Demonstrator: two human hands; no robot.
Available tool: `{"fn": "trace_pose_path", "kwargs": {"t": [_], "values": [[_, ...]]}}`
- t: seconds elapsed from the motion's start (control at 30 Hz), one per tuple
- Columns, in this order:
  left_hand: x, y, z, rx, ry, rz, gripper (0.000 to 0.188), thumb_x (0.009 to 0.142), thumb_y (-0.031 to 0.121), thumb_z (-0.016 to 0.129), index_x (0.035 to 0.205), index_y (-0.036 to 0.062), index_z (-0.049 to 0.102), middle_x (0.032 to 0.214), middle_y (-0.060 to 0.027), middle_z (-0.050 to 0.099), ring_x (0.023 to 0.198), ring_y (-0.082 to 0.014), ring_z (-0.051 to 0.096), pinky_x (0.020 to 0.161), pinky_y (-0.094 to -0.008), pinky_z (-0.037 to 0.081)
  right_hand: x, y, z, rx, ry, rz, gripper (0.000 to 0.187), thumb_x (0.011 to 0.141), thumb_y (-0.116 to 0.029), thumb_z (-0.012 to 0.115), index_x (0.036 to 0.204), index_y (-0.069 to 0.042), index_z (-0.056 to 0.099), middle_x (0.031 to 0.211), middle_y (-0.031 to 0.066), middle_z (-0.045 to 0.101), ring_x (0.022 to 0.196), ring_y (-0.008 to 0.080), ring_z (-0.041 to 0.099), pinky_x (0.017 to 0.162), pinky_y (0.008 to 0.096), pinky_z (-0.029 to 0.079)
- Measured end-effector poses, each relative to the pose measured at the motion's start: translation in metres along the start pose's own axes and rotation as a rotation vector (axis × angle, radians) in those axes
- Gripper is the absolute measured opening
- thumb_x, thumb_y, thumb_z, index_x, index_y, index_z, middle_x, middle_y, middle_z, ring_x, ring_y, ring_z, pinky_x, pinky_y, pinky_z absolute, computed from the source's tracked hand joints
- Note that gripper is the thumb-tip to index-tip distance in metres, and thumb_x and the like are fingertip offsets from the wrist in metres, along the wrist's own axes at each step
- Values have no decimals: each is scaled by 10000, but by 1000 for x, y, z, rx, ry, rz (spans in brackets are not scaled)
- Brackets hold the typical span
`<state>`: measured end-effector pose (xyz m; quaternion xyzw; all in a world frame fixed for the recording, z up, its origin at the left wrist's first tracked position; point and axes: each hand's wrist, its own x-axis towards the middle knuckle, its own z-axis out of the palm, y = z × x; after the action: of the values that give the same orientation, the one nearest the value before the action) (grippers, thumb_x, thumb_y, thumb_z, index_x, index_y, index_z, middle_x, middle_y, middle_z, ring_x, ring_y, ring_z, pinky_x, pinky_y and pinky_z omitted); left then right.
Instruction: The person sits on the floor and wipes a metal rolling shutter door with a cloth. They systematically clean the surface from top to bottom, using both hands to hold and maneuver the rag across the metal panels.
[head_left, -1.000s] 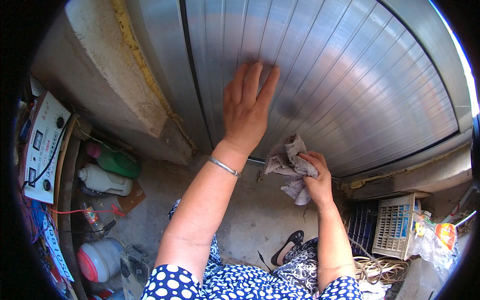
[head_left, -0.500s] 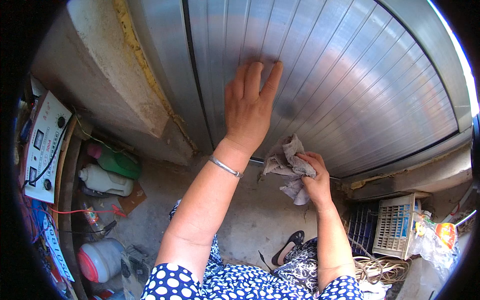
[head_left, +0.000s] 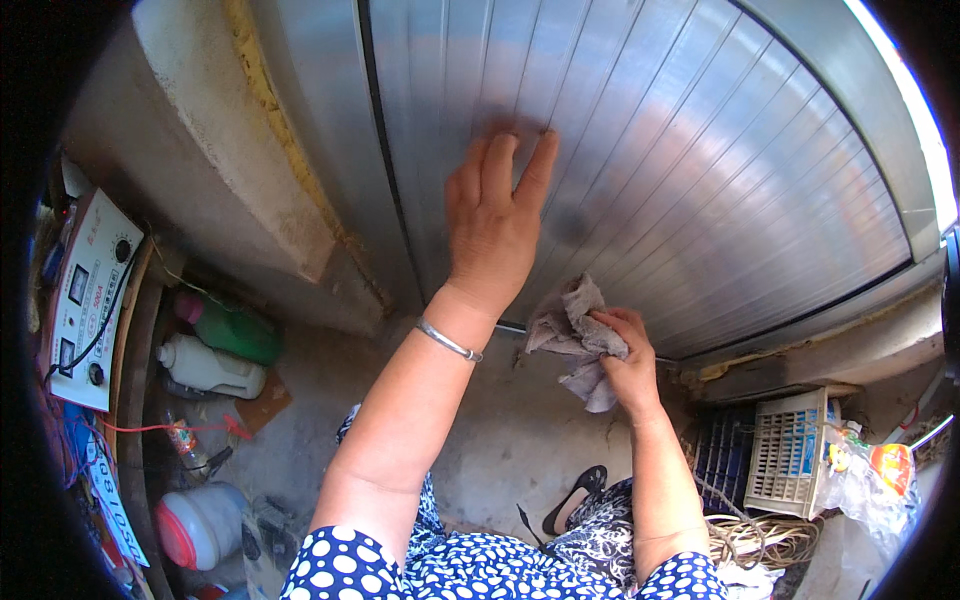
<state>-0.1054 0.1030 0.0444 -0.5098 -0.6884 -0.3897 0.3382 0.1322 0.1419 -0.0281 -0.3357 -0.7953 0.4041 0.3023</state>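
Note:
A ribbed, silvery metal door [head_left: 690,170] fills the upper part of the view. My left hand [head_left: 495,225], with a silver bangle at its wrist, reaches up against it, fingers stretched out and fingertips at the panel. No object shows in that hand. Lower down and to the right, my right hand [head_left: 630,365] grips a crumpled greyish cleaning cloth [head_left: 580,335]. Part of the cloth hangs below the fingers, close in front of the door's lower edge. Whether the cloth touches the metal I cannot tell.
At the left, a white control box [head_left: 95,300] with dials and loose wires sits on a ledge. Green [head_left: 235,330] and white [head_left: 210,367] jugs lie beneath, near a red-lidded tub [head_left: 200,525]. Plastic crates [head_left: 785,450], coiled cord [head_left: 760,540] and a plastic bag [head_left: 875,480] are at the right.
My view has shifted very slightly. My left hand sits a touch lower on the door, and my right hand keeps its grip on the cloth in nearly the same place.

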Motion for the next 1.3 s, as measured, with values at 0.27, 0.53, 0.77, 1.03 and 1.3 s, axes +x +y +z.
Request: {"fn": "trace_pose_path", "kwargs": {"t": [0.27,0.53,0.77,1.03,1.3], "values": [[-11,-18,1,-130,39,-79,651,728,-47,644,1328,153,489,1280,-142,440,1207,-345,445,995,-470,384,2,-4,2,10,14,-15,582,601,122,473,1124,-58,656,1182,135,546,1150,295,529,1006,329,387],[-12,-28,-6,48,12,18,687,719,-49,650,1341,180,472,1248,-119,439,1161,-314,471,895,-430,422,3,0,1,-12,14,7,595,598,120,477,1133,-68,656,1186,136,541,1152,297,529,1002,329,390],[0,-21,-13,-6,-93,-75,714,746,-37,647,1386,194,430,1271,-150,432,1176,-352,454,971,-457,396,3,1,2,-5,7,-15,599,602,117,473,1141,-72,654,1202,137,528,1177,301,510,1018,332,377],[-13,-24,-12,61,-45,-3,703,749,-39,649,1379,189,433,1228,-156,446,1141,-353,470,929,-456,423,4,-3,6,37,13,2,591,605,120,473,1136,-66,654,1205,134,523,1191,290,499,1028,325,365],[0,-22,-14,5,-74,-56,674,759,-34,645,1368,181,452,1259,-160,440,1173,-355,460,969,-459,403,6,0,9,37,15,-15,605,586,101,466,1138,-59,655,1218,132,526,1189,283,504,1026,314,356]]}}
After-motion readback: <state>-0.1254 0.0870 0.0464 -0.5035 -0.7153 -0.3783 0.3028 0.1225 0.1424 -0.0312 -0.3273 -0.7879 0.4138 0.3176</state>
